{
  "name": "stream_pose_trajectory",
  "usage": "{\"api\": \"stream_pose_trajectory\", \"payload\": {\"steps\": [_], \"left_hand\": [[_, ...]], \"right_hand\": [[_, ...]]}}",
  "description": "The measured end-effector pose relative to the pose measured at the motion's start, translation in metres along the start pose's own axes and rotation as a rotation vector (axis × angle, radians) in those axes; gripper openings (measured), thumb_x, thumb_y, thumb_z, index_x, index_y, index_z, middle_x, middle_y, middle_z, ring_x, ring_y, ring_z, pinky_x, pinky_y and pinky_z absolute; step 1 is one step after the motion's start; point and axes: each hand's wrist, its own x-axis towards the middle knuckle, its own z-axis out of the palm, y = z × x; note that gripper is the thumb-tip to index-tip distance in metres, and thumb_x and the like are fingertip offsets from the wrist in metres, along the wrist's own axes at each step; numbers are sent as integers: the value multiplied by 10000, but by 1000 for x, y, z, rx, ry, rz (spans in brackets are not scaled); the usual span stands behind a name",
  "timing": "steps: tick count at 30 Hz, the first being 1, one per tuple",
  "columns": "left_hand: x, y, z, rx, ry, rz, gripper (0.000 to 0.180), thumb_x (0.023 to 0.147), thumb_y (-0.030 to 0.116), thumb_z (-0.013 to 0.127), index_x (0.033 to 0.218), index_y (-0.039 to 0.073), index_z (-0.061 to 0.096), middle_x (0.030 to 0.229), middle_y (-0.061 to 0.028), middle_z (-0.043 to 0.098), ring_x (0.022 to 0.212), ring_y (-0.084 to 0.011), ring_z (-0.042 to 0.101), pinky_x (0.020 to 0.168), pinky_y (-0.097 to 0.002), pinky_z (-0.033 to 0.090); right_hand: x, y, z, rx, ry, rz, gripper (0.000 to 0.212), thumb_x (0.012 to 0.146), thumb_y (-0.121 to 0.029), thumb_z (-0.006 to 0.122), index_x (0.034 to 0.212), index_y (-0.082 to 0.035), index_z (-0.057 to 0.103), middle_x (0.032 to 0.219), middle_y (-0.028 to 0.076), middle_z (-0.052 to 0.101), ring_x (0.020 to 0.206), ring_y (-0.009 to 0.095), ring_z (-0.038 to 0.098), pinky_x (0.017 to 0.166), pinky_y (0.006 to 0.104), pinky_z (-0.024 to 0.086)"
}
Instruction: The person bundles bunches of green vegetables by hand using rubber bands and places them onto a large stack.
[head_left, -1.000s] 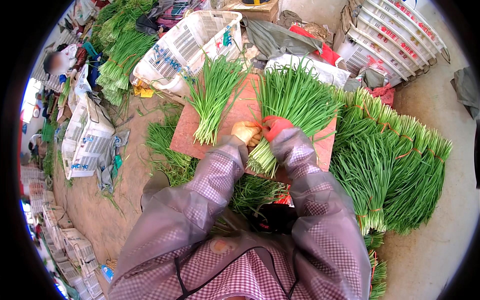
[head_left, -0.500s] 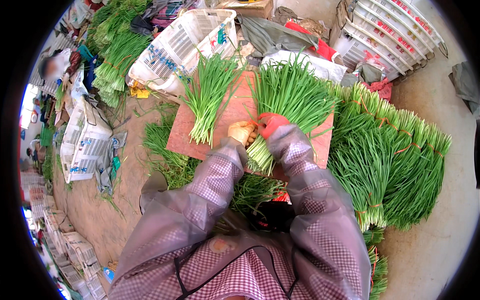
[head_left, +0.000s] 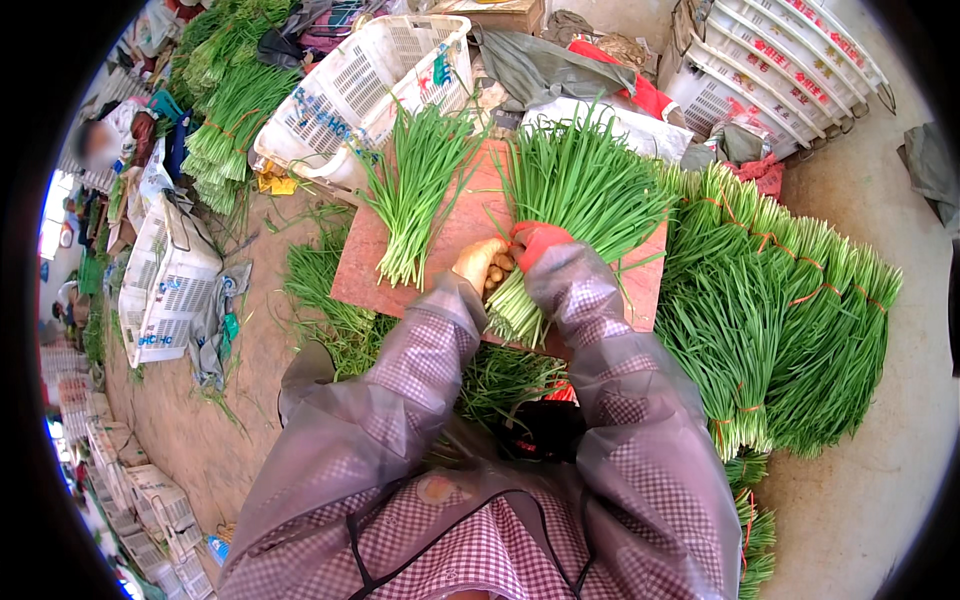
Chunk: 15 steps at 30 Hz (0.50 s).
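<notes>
A thick bunch of garlic chives (head_left: 590, 190) lies on a reddish board (head_left: 470, 222), leaves pointing away and pale stem ends toward me. My left hand (head_left: 482, 264), in a tan glove, is closed with curled fingers against the left side of the stems. Across the top of the same stems rests my right hand (head_left: 540, 243) in a red glove, its fingers closed and meeting the left hand. Whatever the fingertips pinch between them is hidden. To the left on the board is a second, loose bunch of chives (head_left: 412, 200), touched by neither hand.
Tied chive bundles (head_left: 780, 310) with orange bands are stacked right of the board. A white crate (head_left: 330, 110) stands behind left, another crate (head_left: 165, 290) farther left. Nested white baskets (head_left: 770, 70) lean at back right. Loose chives (head_left: 335, 300) litter the floor by the board.
Both hands shift slightly, the left one rolling so its curled fingers show more and the right one drawing a little left. The chives stay in place.
</notes>
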Motion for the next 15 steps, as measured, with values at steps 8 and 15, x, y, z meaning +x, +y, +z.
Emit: {"api": "stream_pose_trajectory", "payload": {"steps": [8, 15], "left_hand": [[-3, 0, 5, 56, 101, 272, 141, 892, 138, 588, 954, 41, 669, 676, 4, 579, 467, -43, 367, 407, -199, 267], [-4, 5, 7, 81, 115, 418, 101, 868, 94, 621, 898, 23, 685, 686, -4, 605, 499, -40, 422, 446, -191, 318]], "right_hand": [[-2, 7, 9, 48, 66, 31, 180, 836, -195, 612, 902, -44, 684, 1061, 120, 647, 958, 313, 617, 860, 366, 490], [-2, -7, -2, 186, -14, 196, 256, 850, -175, 612, 1078, -62, 639, 1019, 139, 662, 890, 255, 644, 802, 317, 497]]}}
